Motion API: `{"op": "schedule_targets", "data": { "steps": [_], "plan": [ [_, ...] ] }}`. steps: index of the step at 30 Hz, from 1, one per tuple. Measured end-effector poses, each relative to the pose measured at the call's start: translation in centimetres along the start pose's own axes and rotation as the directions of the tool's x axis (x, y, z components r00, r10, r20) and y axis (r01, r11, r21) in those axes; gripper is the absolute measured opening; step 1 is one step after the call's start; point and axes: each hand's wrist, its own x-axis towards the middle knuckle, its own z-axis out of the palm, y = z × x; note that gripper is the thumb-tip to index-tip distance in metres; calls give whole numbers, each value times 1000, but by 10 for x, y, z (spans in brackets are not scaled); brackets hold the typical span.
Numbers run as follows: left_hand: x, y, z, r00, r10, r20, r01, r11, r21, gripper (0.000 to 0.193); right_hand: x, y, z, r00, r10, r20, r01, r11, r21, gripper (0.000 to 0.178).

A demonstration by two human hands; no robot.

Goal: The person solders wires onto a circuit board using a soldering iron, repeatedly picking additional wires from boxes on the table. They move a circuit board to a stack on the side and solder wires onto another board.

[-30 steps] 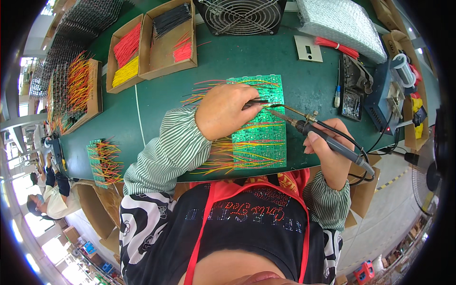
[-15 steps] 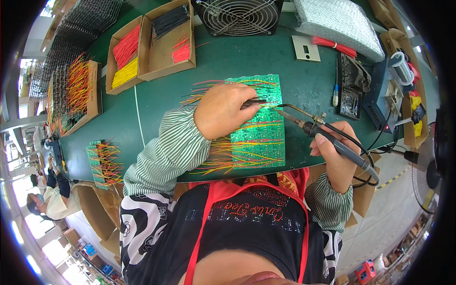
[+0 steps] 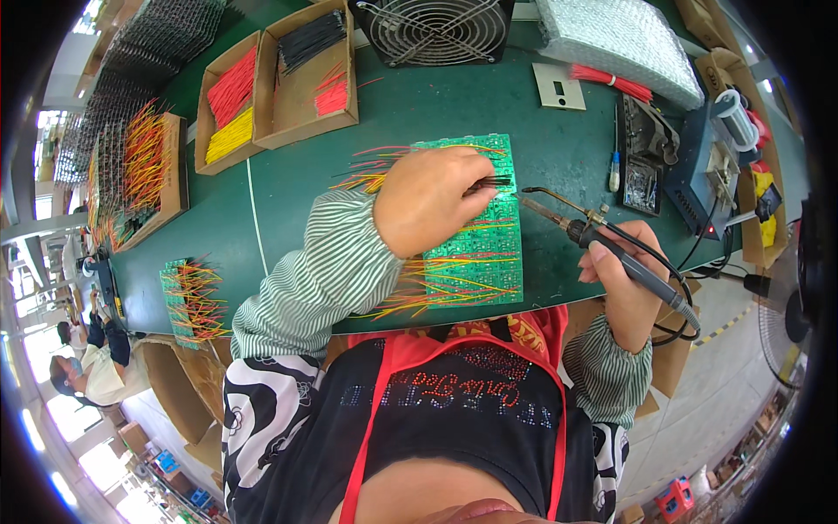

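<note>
A green circuit board panel (image 3: 476, 278) lies on the bench in front of me, with red, yellow and black wires attached along it and trailing off to its left. Over its upper part, my left hand (image 3: 436, 194) is closed on a small bundle of black wires (image 3: 497, 181), whose ends poke out past the fingertips. My right hand (image 3: 621, 262) grips a soldering iron (image 3: 624, 262) with a curved solder feed tube (image 3: 554, 200) fixed alongside. The iron's tip is just off the panel's right edge, apart from the wires.
Cardboard trays (image 3: 301, 131) of red, yellow and black wires stand at the far left. A second wired board (image 3: 181, 301) lies at left. Beyond are a fan (image 3: 434, 31) and bubble-wrapped stack (image 3: 615, 44). At right are a black parts box (image 3: 642, 188) and blue solder station (image 3: 696, 188).
The soldering iron has drawn back to the right, off the panel. My left hand has shifted slightly right, and more of the black wires show beyond its fingers.
</note>
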Motion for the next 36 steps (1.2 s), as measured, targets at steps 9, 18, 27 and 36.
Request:
{"op": "schedule_targets", "data": {
  "steps": [9, 18, 27, 36],
  "plan": [
    [6, -7, 6, 998, -8, 67, 10, 1000, -19, 18, 4, 7, 1, 1000, -1, 29, -1, 999, 42, 14],
    [6, -8, 7, 998, -3, 64, 3, 1000, -11, 19, 6, 5, 0, 999, -12, 44, 11, 1000, 14, 15],
    [7, -8, 6, 997, 0, 76, 1, 1000, -8, 19, -2, -1, -5, 1000, 1, 5, -1, 1000, 10, 14],
    [-1, -10, 1, 998, -13, 60, 16, 999, -45, 17, -10, 2, -7, 1000, -5, -5, 5, 1000, 6, 15]
  ]
}}
